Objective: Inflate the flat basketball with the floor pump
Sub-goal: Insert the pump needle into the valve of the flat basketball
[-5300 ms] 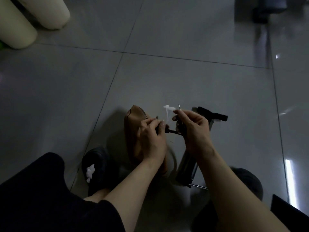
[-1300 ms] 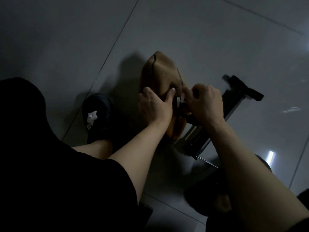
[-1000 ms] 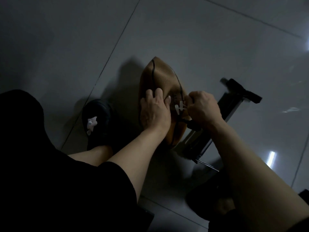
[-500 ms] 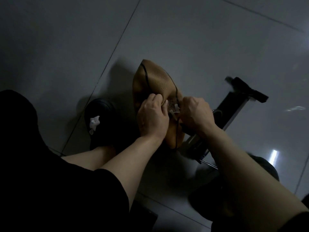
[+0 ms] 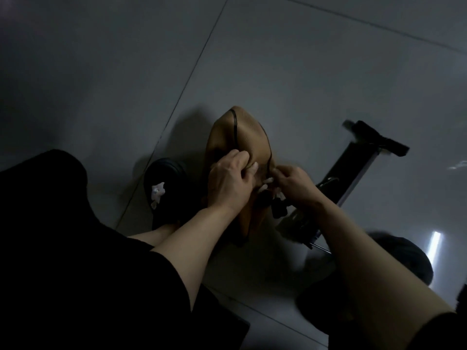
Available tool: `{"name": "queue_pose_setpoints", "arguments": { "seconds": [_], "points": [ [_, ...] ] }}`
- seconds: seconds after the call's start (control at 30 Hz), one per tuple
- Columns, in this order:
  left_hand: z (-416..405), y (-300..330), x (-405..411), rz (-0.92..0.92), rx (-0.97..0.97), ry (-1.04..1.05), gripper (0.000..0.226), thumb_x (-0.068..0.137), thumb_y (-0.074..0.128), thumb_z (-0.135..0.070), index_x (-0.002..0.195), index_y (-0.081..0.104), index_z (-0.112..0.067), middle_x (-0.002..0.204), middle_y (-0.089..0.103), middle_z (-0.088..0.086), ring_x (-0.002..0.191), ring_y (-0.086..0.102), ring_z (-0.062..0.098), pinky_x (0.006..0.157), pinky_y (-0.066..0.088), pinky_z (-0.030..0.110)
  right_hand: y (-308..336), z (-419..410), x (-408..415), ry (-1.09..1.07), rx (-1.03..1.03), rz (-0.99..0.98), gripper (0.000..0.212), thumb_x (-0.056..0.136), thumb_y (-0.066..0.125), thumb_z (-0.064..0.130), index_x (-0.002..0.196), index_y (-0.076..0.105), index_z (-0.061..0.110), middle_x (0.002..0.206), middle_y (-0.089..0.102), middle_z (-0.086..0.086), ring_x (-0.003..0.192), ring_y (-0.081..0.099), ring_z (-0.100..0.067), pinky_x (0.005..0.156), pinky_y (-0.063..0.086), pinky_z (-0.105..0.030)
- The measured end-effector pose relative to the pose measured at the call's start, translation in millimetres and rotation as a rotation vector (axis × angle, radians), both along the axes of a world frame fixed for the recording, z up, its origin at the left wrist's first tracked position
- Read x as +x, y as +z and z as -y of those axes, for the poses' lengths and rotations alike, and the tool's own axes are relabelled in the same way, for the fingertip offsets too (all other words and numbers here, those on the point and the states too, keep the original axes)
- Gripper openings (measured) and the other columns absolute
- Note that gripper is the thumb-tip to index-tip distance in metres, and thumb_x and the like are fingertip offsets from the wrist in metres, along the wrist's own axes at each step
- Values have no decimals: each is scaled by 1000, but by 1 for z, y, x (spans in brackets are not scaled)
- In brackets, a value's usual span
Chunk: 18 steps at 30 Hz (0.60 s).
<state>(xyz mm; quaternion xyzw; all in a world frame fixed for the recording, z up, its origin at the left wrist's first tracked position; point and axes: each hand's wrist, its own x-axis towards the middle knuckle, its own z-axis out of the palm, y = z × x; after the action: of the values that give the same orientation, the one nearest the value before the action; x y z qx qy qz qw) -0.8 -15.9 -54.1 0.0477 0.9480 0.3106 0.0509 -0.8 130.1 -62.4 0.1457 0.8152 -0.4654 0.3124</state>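
Observation:
The flat brown basketball point(image 5: 238, 133) stands folded on edge on the grey tiled floor, between my feet. My left hand point(image 5: 231, 181) grips its collapsed skin from the left, fingers curled into the fold. My right hand point(image 5: 294, 184) pinches the black hose end point(image 5: 278, 207) with its small white fitting, pressed against the ball's right face. The needle's tip is hidden by my fingers. The black floor pump point(image 5: 353, 170) lies flat on the floor to the right, its T-handle pointing away from me.
My left foot in a black slipper point(image 5: 164, 188) with a white ornament sits just left of the ball. My right foot point(image 5: 404, 256) is beside the pump's base. Black clothing on my lap fills the lower left. Tile joints cross the floor.
My left hand has shifted its grip higher on the ball's fold. My right hand has kept the hose end at the ball's face, lower beside it. The pump has stayed put.

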Motion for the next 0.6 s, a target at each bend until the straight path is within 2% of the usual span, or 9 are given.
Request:
{"name": "queue_pose_setpoints", "arguments": {
  "seconds": [0.1,0.17,0.27,0.33,0.4,0.47,0.5,0.53,0.6],
  "points": [
    [11,-3,-3,30,-20,8,44,91,54,-23,60,22,-28,65,30,-10,58,32,3,55,21,20,4,-2,3,-70,-186,88,29,101,42,22,79,61,18,91,55,-6,82,49,-13,72,41,-23],
    [19,-4,0,55,-44,34,34,92,52,-24,66,30,-24,72,35,-7,65,39,9,59,25,23,7,6,3,-101,-292,167,24,100,44,21,90,64,13,90,60,-8,81,54,-17,75,43,-29],
    [31,-2,0,131,-114,183,22,95,46,-30,84,36,-14,91,40,3,83,45,21,66,27,27,12,35,2,-88,-252,77,31,101,42,23,96,65,4,86,63,-8,79,58,-21,71,45,-32],
    [32,2,-3,190,-107,261,28,94,48,-33,102,39,-7,105,44,10,94,47,21,69,31,27,17,49,-5,-41,-177,-3,37,102,38,22,103,64,-5,94,64,-15,85,59,-28,75,45,-37],
    [28,11,-3,170,-54,282,38,89,57,-27,114,39,-4,119,43,14,107,47,25,75,32,18,14,51,-10,20,-97,-35,36,102,36,17,103,61,-9,94,59,-19,85,53,-30,72,39,-34],
    [25,14,-4,28,-127,141,49,83,64,-16,126,42,-9,138,34,14,127,37,28,96,31,20,10,49,-9,88,-48,-52,35,102,34,13,101,59,-11,92,54,-18,81,48,-26,67,32,-26],
    [25,13,-8,-25,-215,-30,55,81,65,-14,132,43,-13,147,28,12,137,25,29,110,23,33,6,49,-8,90,-42,-64,35,102,34,13,99,60,-11,91,55,-18,80,49,-25,62,30,-25],
    [27,16,-15,-21,-286,-224,57,80,65,-16,134,45,-18,151,25,9,142,13,29,115,9,44,4,48,-5,74,-45,-77,36,102,34,14,97,60,-11,89,57,-18,78,50,-25,58,28,-26],
    [30,21,-37,178,-380,-548,63,79,64,-27,138,42,-24,156,18,3,144,-2,23,112,-9,50,4,46,-2,34,-73,-91,38,103,34,16,93,60,-11,82,57,-14,71,49,-21,54,32,-23]
  ]
}}
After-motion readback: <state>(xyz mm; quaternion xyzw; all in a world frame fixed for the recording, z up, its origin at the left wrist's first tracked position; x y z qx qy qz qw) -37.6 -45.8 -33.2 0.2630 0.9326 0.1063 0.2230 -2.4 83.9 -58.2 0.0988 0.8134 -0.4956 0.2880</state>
